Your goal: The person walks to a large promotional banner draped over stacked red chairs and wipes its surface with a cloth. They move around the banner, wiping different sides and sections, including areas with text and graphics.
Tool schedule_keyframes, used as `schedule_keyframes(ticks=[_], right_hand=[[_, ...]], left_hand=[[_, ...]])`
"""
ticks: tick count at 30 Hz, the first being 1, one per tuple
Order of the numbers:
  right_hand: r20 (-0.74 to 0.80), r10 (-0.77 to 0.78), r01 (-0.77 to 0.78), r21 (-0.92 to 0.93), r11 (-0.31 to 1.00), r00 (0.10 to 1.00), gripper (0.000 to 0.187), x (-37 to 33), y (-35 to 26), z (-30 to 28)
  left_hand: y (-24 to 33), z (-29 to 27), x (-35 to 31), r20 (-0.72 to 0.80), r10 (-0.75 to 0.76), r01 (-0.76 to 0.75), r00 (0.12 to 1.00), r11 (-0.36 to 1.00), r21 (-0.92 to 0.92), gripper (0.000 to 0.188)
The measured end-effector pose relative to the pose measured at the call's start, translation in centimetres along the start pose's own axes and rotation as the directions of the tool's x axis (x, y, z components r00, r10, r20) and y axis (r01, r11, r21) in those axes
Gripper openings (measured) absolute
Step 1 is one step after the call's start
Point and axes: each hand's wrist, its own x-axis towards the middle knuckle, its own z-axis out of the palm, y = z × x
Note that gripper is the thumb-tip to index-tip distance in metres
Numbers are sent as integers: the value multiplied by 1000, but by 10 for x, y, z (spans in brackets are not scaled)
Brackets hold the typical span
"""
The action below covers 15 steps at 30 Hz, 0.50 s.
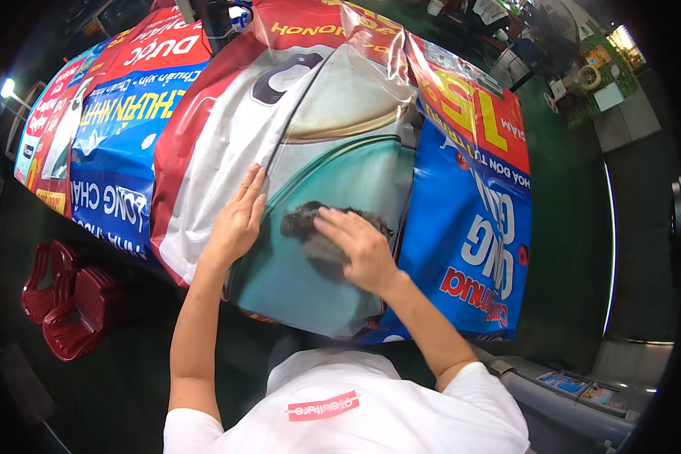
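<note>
A large glossy printed sheet with a green and cream glass-like picture (340,174) lies over the table in front of me. My left hand (238,223) rests flat on it, fingers stretched out, at the border of the green picture and a white band. Under my right hand (356,246) is a dark grey, fuzzy wad (301,219), pressed against the green part. The fingers of that hand lie together over the wad, and its palm hides part of it. A dark smudge or shadow shows just below it.
Blue and red printed sheets (140,113) cover the table's left part, and another blue sheet (450,227) hangs over its right side. Dark red plastic chairs (83,310) stand at the lower left. A grey case-like unit (560,401) is at the lower right.
</note>
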Motion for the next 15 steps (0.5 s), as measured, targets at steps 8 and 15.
schedule_keyframes(ticks=[8, 15], right_hand=[[-715, -35, -168, -210, 963, 698, 48, 10, 105, 6], [-928, 146, -494, -46, 868, 343, 30, 117, 251, -24]], left_hand=[[5, -2, 4, 57, 5, -9, 998, 998, 69, 54], [7, -1, 6, 75, 14, -18, 997, 998, 58, 53]])
